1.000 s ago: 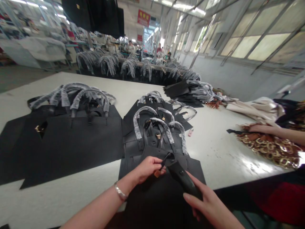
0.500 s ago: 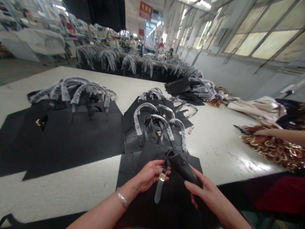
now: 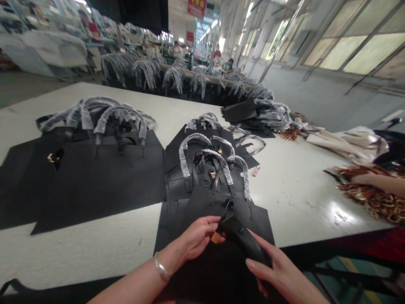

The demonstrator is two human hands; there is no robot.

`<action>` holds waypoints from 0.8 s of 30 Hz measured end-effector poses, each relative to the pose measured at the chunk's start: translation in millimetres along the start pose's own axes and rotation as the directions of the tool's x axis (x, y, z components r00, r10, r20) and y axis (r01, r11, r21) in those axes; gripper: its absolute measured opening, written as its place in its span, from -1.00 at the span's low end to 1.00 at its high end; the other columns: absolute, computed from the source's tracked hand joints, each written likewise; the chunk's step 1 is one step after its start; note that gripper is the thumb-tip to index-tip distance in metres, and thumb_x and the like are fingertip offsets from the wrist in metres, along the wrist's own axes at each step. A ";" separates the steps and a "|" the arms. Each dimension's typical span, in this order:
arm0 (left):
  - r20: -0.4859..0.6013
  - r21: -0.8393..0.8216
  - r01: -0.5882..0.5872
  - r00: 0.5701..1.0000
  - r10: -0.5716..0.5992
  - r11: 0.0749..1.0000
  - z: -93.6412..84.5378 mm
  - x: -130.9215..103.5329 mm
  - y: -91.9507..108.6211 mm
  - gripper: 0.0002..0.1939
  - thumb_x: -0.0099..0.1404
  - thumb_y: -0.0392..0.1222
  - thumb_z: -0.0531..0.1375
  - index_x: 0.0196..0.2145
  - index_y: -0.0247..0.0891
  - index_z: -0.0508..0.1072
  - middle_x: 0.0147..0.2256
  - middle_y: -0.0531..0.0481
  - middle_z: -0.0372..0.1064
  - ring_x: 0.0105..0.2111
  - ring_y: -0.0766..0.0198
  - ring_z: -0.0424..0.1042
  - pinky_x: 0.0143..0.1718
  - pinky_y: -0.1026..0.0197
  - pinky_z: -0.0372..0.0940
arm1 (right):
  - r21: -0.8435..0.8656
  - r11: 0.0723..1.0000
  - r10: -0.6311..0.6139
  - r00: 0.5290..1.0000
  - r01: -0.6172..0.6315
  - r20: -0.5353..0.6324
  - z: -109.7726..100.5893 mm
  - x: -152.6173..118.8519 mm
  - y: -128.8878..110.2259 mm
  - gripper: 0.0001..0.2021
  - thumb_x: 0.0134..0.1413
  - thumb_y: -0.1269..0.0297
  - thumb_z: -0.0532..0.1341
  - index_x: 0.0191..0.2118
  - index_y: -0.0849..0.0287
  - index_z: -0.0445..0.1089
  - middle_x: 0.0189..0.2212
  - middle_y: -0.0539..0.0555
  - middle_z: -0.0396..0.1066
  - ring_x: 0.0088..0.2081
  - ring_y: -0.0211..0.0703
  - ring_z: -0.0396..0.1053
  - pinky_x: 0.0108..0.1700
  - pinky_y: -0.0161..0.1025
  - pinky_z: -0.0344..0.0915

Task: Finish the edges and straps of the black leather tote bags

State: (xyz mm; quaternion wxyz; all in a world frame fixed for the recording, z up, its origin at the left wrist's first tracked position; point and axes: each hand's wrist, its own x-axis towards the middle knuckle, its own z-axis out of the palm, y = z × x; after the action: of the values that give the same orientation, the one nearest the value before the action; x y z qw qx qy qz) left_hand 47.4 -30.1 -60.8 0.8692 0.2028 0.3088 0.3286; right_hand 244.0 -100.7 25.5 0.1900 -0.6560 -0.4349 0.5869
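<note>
My left hand, with a silver bangle on its wrist, pinches a narrow black leather strap. A gold-coloured buckle shows just below those fingers. In my right hand is a black, rounded, elongated hand tool; its squared front end meets the strap beside my left fingertips. What kind of tool it is I cannot make out. Under both hands lies a flat black bag panel, from which the strap loops up. The strap's lower end is hidden.
Behind my hands lie black bag panels with plastic-wrapped handles. More wrapped panels are stacked at left. On the right, another person's hand rests on a bundle of brown straps with gold buckles. A small pink object lies on the table.
The tool's front end has moved left and down to my left fingertips. The buckle and hanging strap end have turned and are now mostly covered. The view has shifted slightly.
</note>
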 end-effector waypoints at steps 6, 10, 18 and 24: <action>-0.064 0.092 0.021 0.998 -0.015 0.996 2.0 -5.1 -4.5 -0.71 0.00 -0.26 0.41 -0.31 -0.40 0.50 -0.48 0.02 0.37 -0.53 0.43 0.34 -0.45 0.38 0.31 | -0.004 0.999 -0.048 0.986 0.048 -0.157 -3.7 -5.5 6.4 -0.12 0.00 0.01 0.27 0.36 0.20 -0.07 -0.72 -0.13 0.33 -0.65 -0.23 0.29 -0.56 -0.31 0.25; -0.144 0.301 -0.087 0.980 0.135 0.950 2.6 -2.1 -12.5 -0.74 -0.02 -0.22 0.39 -0.37 -0.39 0.50 -0.54 0.04 0.36 -0.55 0.39 0.33 -0.53 0.37 0.25 | 0.018 0.999 -0.026 0.993 0.028 -0.111 -7.7 -16.7 10.9 -0.09 -0.02 0.00 0.28 0.37 0.23 -0.09 -0.67 -0.11 0.35 -0.64 -0.24 0.28 -0.56 -0.33 0.24; 0.054 0.485 -0.261 0.962 0.270 0.835 4.9 -4.1 -16.2 -0.80 0.13 -0.21 0.25 -0.30 -0.35 0.57 -0.47 -0.01 0.46 -0.46 0.32 0.37 -0.46 0.33 0.23 | 0.007 1.000 -0.015 1.000 0.015 0.025 6.5 -21.1 16.1 -0.19 0.02 0.12 0.27 0.36 0.14 -0.03 -0.62 -0.12 0.37 -0.65 -0.31 0.26 -0.58 -0.39 0.22; 0.017 0.558 -0.262 0.952 0.305 0.787 4.7 -0.6 -24.9 -0.74 0.11 -0.21 0.24 -0.24 -0.37 0.56 -0.38 -0.09 0.52 -0.42 0.24 0.45 -0.46 0.31 0.26 | -0.085 0.980 -0.194 0.965 0.181 -0.177 11.9 0.2 -2.0 -0.22 0.06 0.13 0.22 0.36 0.19 -0.02 -0.50 -0.01 0.49 -0.50 -0.11 0.46 -0.43 -0.23 0.42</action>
State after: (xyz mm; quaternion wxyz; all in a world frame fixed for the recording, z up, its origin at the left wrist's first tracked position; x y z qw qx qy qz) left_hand 61.3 -48.7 -70.9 0.7016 0.4775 0.3885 0.3590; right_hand 232.1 -102.5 24.0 0.2618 -0.6696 -0.4951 0.4878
